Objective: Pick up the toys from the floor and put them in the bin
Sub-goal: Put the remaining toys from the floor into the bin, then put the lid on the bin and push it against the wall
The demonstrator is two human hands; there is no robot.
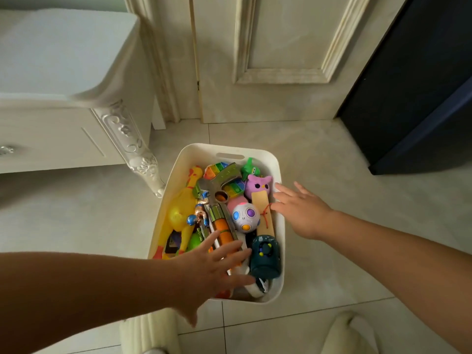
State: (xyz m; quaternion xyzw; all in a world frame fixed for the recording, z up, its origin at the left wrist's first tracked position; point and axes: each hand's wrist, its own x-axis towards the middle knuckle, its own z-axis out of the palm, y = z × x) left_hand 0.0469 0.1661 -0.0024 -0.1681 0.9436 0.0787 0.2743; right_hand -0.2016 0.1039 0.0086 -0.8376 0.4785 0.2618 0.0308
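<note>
Pale stone-look tiles cover the floor [332,162]. At the left stands a white carved dresser [63,72], with a cream panelled door [281,47] behind. The left hand [212,267], fingers spread and holding nothing, hovers over the near edge of the white bin [204,152]. The bin sits mid-floor, heaped with toys [245,218]. The right hand [298,210], fingers straight and apart, is over the bin's right edge. A dark cabinet [421,98] fills the right.

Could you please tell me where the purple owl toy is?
Head view: the purple owl toy lies in the white bin, far right, between the green toy and the wooden plank.
</note>
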